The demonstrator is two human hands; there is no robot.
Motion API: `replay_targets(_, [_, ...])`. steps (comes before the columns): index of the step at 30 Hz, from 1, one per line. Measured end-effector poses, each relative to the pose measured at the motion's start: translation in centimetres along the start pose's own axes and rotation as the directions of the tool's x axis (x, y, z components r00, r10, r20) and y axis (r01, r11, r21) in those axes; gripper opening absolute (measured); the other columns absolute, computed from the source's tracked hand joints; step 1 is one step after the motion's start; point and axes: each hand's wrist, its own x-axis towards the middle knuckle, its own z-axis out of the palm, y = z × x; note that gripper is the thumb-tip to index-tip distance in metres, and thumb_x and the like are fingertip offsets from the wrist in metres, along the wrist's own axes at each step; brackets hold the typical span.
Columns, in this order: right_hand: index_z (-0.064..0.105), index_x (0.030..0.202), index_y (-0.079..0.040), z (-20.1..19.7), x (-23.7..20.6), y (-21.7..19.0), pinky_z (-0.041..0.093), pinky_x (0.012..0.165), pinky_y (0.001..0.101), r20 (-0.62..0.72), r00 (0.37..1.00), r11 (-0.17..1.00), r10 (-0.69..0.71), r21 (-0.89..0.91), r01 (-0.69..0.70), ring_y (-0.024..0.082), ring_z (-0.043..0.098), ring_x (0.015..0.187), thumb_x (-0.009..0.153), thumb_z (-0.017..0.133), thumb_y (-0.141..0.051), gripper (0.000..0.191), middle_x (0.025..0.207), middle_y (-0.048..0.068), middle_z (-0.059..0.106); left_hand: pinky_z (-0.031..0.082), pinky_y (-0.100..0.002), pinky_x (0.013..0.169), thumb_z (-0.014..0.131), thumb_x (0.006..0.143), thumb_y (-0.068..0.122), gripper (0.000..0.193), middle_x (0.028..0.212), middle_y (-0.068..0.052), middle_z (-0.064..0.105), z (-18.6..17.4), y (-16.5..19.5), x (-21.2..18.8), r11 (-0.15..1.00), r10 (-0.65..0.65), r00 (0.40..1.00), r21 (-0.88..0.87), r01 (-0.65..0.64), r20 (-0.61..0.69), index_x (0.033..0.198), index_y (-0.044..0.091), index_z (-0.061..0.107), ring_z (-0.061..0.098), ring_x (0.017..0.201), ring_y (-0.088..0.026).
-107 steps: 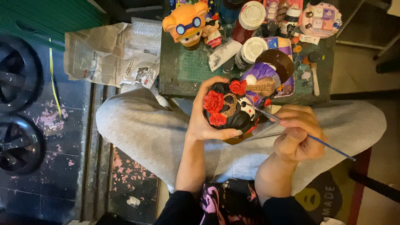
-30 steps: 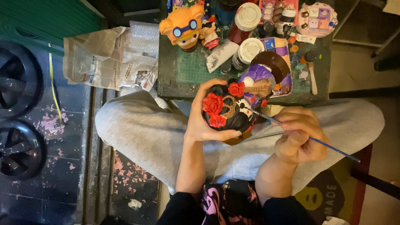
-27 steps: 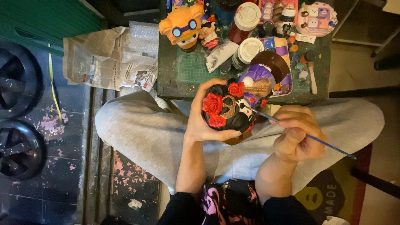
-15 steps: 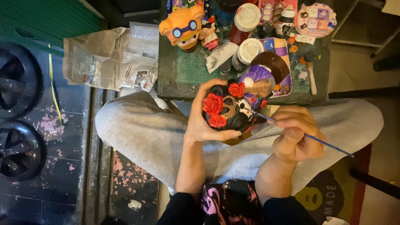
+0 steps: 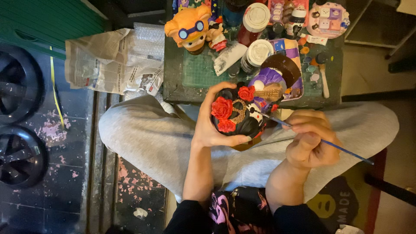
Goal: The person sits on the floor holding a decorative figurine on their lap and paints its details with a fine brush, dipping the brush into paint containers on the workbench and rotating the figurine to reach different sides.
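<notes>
My left hand [image 5: 213, 125] cups a round black figurine [image 5: 237, 115] decorated with red roses, held over my lap in grey trousers. My right hand [image 5: 311, 141] pinches a thin blue-handled paintbrush [image 5: 329, 145]. The brush tip touches the right side of the figurine, near a small white painted face. The handle sticks out to the lower right past my fingers.
A low green-topped table [image 5: 195, 73] stands ahead with an orange goggled figure [image 5: 190, 29], white-lidded paint jars [image 5: 256, 16], a purple figurine with a brown hat [image 5: 275, 78] and small paint pots. Newspaper [image 5: 108, 65] lies left on the worn dark floor; two black wheels [image 5: 17, 121] at far left.
The scene has hardly changed. My right hand and the brush shift slightly against the figurine's right side; my left hand keeps holding it in place.
</notes>
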Motion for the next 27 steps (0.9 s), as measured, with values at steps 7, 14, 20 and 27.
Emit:
replay_targets(7, [0.052, 0.095, 0.000, -1.8, -1.0, 1.2, 0.053, 0.050, 0.0344, -0.192, 0.974, 0.992, -0.122, 0.012, 0.126, 0.026, 0.059, 0.060, 0.112, 0.054, -0.036, 0.040, 0.076, 0.016, 0.054, 0.046, -0.034, 0.116, 0.096, 0.056, 0.017, 0.103, 0.135, -0.011, 0.059, -1.1, -0.8, 0.5, 0.982, -0.046, 0.996, -0.178, 0.058, 0.070, 0.145, 0.000, 0.047, 0.059, 0.123, -0.019])
replay_targets(14, [0.046, 0.097, 0.001, -6.1, 0.1, -0.2, 0.041, 0.051, 0.0332, -0.371, 0.918, 0.969, 0.143, 0.242, -0.053, 0.022, 0.047, 0.054, 0.114, 0.055, -0.031, 0.037, 0.068, 0.011, 0.044, 0.052, -0.033, 0.101, 0.088, 0.048, 0.019, 0.103, 0.119, -0.017, 0.065, -1.7, -3.5, 1.7, 0.738, -0.069, 0.907, -0.591, 0.326, 0.414, 0.139, -0.008, 0.048, 0.066, 0.109, -0.024])
replay_targets(20, [0.057, 0.091, 0.008, -4.2, 3.5, -4.3, 0.049, 0.057, 0.0299, 0.194, 0.969, 0.981, 0.155, 0.085, -0.174, 0.023, 0.058, 0.059, 0.116, 0.065, -0.027, 0.044, 0.074, 0.016, 0.059, 0.052, -0.030, 0.097, 0.090, 0.047, 0.021, 0.105, 0.118, -0.017, 0.066, -1.5, -4.1, 1.5, 0.663, -0.057, 0.825, -0.596, 0.453, 0.562, 0.139, -0.009, 0.048, 0.066, 0.105, -0.021])
replay_targets(27, [0.066, 0.100, 0.014, -1.2, 5.3, -7.7, 0.050, 0.069, 0.0279, 0.339, 0.894, 0.955, 0.292, -0.049, -0.293, 0.023, 0.065, 0.072, 0.114, 0.070, -0.011, 0.029, 0.085, 0.020, 0.068, 0.053, -0.029, 0.097, 0.091, 0.049, 0.020, 0.104, 0.119, -0.017, 0.065, -1.4, -3.7, 1.5, 0.642, -0.056, 0.824, -0.612, 0.463, 0.564, 0.139, -0.009, 0.047, 0.066, 0.106, -0.020])
